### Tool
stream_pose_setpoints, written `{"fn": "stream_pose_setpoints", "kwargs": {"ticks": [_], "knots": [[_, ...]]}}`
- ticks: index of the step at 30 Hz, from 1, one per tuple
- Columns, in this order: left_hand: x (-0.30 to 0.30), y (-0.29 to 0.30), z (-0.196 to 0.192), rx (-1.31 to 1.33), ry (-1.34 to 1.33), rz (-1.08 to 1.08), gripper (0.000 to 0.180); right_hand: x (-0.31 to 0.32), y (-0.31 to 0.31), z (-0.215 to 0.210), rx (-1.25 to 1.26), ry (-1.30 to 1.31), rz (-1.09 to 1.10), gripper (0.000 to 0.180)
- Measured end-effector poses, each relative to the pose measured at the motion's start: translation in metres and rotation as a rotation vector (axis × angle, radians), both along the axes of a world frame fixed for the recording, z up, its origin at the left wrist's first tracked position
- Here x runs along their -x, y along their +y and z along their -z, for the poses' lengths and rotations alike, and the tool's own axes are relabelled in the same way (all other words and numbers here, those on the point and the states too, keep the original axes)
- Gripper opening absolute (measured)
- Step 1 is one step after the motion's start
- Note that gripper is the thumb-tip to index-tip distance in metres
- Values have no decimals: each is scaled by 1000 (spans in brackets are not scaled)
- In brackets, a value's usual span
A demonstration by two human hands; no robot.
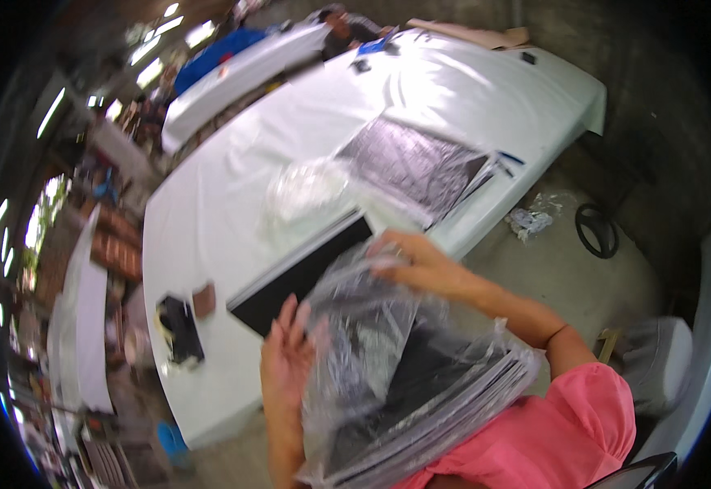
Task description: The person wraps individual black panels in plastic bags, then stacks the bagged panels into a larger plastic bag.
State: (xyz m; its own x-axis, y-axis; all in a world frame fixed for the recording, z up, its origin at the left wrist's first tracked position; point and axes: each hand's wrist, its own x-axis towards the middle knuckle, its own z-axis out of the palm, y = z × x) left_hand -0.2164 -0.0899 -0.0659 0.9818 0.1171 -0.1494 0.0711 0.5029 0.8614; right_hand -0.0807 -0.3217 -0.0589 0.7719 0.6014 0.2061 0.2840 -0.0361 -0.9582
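I've got a clear plastic bag w/ a stack of flat black sheets inside, held close to my chest, off the near edge of the white surface. Left hand — fingers spread, pressed flat on the bag's side. Right hand — grip curled over the bag's top edge, pinching the plastic. One black sheet lies on the surface just beyond.

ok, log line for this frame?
left hand on plastic bag | right hand gripping bag top | bagged black sheets on lap | black panel on table
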Motion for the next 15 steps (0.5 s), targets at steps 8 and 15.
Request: {"fn": "stream_pose_setpoints", "kwargs": {"ticks": [8,15], "knots": [[-11,-4,-9,-78,-91,235,61,16,8,-5,10,109,150,22],[-15,-9,1,-163,-186,129,60,10,12,5,-52,-126,180,27]]}}
